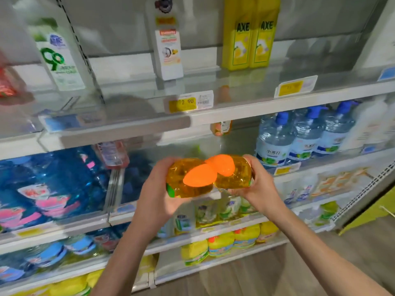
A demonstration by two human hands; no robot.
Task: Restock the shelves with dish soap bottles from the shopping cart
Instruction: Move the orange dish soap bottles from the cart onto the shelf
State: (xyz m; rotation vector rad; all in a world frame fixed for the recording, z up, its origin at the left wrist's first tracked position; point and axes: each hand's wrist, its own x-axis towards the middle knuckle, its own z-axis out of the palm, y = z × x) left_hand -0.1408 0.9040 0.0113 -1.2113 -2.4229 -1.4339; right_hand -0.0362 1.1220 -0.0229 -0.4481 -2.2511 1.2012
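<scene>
- Bright, even light; I see a soft round shadow on the shelf (252, 110) just left of the price tag (190, 101).
- Pale sheen on the shelf right of the tag.
- Blue jugs (53, 184) below-left of it are smeared with blur.
- Shelf lines bow far from the tag.

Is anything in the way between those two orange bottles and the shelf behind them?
Nothing visible. The left hand and right hand hold the orange bottles before an open stretch of shelf; one similar bottle stands far back.
</scene>
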